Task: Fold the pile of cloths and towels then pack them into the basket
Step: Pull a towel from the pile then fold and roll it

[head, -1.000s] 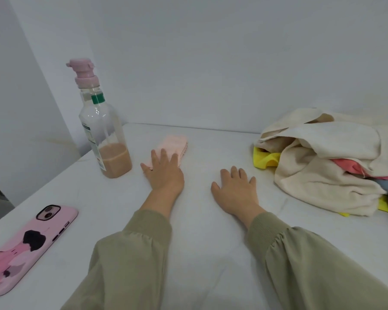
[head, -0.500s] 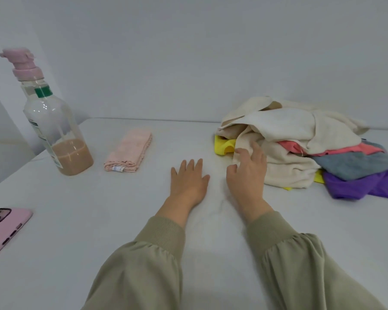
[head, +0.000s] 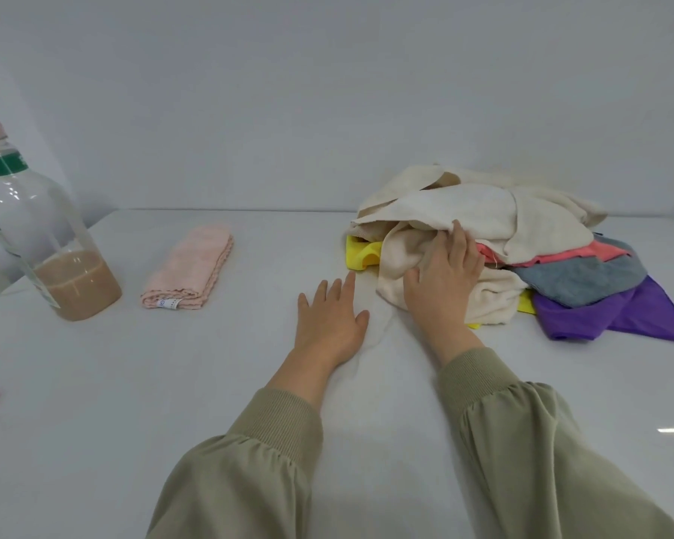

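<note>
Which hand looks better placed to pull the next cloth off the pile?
Probably the right hand: it lies on the cream cloth; the left hand rests flat on the table nearby.

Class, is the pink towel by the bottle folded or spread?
Folded: the pink towel lies as a narrow stack, layered edges showing.

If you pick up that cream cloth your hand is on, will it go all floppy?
Probably floppy: the cream cloth lies in soft, rumpled folds under the right hand, so it should droop when lifted. It likely weighs little, since it looks like thin fabric. It might tug the coral cloth along, since that lies piled over it.
</note>
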A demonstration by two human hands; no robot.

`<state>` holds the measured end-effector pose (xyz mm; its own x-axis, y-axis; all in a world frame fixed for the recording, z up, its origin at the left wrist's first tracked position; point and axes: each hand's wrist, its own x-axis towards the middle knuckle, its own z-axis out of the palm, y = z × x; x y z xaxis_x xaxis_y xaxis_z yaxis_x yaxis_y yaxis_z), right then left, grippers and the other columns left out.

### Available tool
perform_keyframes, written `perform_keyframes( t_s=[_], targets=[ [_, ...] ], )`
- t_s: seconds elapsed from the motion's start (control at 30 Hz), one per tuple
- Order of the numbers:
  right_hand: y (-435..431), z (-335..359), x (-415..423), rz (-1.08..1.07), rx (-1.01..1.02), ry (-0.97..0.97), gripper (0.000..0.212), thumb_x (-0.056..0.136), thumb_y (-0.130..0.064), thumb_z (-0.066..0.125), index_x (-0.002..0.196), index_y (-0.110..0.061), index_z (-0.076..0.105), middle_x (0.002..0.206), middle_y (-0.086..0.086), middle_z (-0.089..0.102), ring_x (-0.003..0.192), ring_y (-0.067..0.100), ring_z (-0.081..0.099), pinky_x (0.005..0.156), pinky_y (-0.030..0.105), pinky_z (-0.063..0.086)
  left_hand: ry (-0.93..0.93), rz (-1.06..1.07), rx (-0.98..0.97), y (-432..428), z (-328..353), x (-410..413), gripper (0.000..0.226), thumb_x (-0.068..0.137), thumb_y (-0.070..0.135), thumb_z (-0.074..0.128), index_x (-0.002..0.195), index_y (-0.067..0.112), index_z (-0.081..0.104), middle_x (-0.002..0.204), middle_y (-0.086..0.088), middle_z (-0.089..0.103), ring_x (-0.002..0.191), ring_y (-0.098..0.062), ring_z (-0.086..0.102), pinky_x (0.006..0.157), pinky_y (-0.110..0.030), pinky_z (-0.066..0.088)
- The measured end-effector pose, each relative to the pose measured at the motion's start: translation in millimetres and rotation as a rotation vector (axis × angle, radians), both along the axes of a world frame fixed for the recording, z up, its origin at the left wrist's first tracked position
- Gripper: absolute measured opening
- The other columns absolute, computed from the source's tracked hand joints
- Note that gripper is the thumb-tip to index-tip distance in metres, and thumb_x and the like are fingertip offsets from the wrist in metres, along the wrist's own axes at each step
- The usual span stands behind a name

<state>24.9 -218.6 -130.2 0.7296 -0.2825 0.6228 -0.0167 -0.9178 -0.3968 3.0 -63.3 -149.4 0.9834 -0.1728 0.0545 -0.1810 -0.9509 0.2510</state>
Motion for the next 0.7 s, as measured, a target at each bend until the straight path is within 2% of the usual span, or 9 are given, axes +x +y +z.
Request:
perform_keyframes(
  t_s=[0.07,0.17,0.27,0.37,0.43,0.5,0.57,0.63,0.7],
  targets=[
    [4,5,-3,0.036,0.041,-0.089,0.065,0.071,-0.023,0.032,0.127,0.006,0.048,0.144,0.02,0.038,0.132,0.038,0.032,0.11,0.055,0.023,-0.009,0.003,-0.016,1,0,1,0.067,0.1,0.044,0.028,0.153,0.021,-0.007,0.161,0.0,0.01,0.148,-0.021,0.003,0.118,-0.05,0.006],
    [6,19,-18,0.203,0.075,-0.433,0.055,0.074,-0.011,0.037,0.127,0.006,0.044,0.138,0.021,0.036,0.127,0.035,0.032,0.109,0.052,0.027,-0.01,0.017,-0.065,1,1,-1,0.071,0.1,0.045,0.03,0.152,0.02,-0.011,0.16,0.0,0.011,0.148,-0.02,0.005,0.119,-0.048,0.006],
    [11,20,-35,0.332,0.033,-0.618,0.043,0.077,-0.006,0.041,0.12,0.0,0.047,0.129,0.015,0.039,0.118,0.034,0.041,0.105,0.044,0.032,-0.055,0.044,-0.247,2,3,-3,0.071,0.1,0.039,0.034,0.152,0.021,-0.01,0.159,-0.001,0.016,0.146,-0.018,0.013,0.119,-0.046,0.008],
    [12,6,-39,0.261,0.011,-0.46,0.029,0.073,-0.014,0.044,0.097,-0.002,0.056,0.108,0.015,0.055,0.102,0.031,0.05,0.092,0.042,0.037,-0.118,0.059,-0.527,6,6,-3,0.07,0.099,0.028,0.04,0.153,0.023,-0.005,0.158,0.001,0.021,0.143,-0.018,0.023,0.118,-0.043,0.018],
    [8,-4,-34,0.143,0.044,-0.318,0.035,0.073,-0.022,0.048,0.103,-0.006,0.055,0.114,0.013,0.055,0.109,0.03,0.048,0.095,0.041,0.031,-0.13,0.035,-0.619,8,5,-6,0.069,0.098,0.023,0.042,0.153,0.023,0.0,0.158,0.003,0.02,0.143,-0.016,0.023,0.116,-0.034,0.022],
    [0,-9,-32,0.049,0.023,-0.17,0.048,0.075,-0.027,0.053,0.119,-0.008,0.051,0.124,0.011,0.051,0.118,0.029,0.043,0.102,0.043,0.025,-0.134,-0.015,-0.64,8,6,-10,0.068,0.098,0.022,0.043,0.153,0.023,0.004,0.159,0.006,0.018,0.144,-0.013,0.021,0.112,-0.026,0.021],
    [-7,-15,-29,-0.015,-0.017,0.086,0.049,0.08,-0.027,0.055,0.125,-0.012,0.049,0.124,0.008,0.052,0.117,0.03,0.043,0.103,0.046,0.024,-0.147,-0.052,-0.642,6,7,-11,0.068,0.098,0.022,0.045,0.153,0.023,0.007,0.158,0.008,0.018,0.143,-0.011,0.02,0.108,-0.019,0.017],
    [-11,-22,-27,-0.017,-0.067,0.218,0.031,0.083,-0.022,0.055,0.112,-0.011,0.058,0.113,0.009,0.055,0.109,0.032,0.048,0.097,0.046,0.028,-0.183,-0.078,-0.608,3,8,-12,0.069,0.096,0.023,0.049,0.153,0.023,0.01,0.157,0.007,0.021,0.142,-0.012,0.021,0.108,-0.019,0.017],
    [-10,-21,-29,-0.005,-0.053,0.168,0.021,0.077,-0.014,0.057,0.097,-0.008,0.063,0.108,0.013,0.057,0.102,0.036,0.052,0.09,0.046,0.033,-0.186,-0.103,-0.569,-1,6,-9,0.07,0.094,0.023,0.052,0.153,0.025,0.013,0.156,0.005,0.024,0.141,-0.013,0.024,0.113,-0.025,0.022]
  ],
)
